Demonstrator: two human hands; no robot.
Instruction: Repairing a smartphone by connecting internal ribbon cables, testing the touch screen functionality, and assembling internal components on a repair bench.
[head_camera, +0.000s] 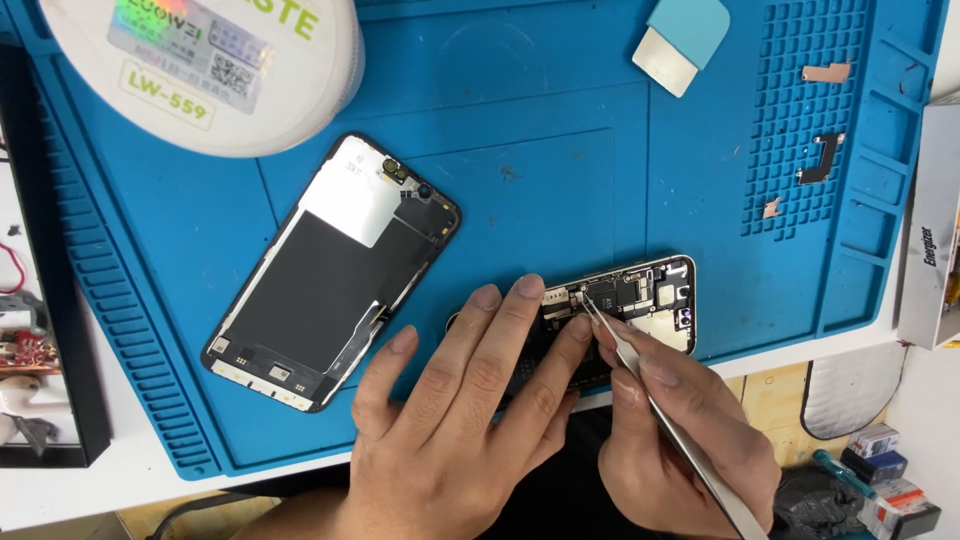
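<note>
Pinching slim steel tweezers (660, 410), right hand (680, 430) probes opened phone (640, 300); left hand (470, 400) seemingly spread flat.

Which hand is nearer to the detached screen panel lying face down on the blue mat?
Left. The left hand lies flat just right of the screen panel, its little finger close to the panel's lower edge. The right hand, holding tweezers, sits farther right, beyond the left.

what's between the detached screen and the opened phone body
In the head view, only bare blue mat and the left hand's fingertips lie between screen and phone body.
</note>
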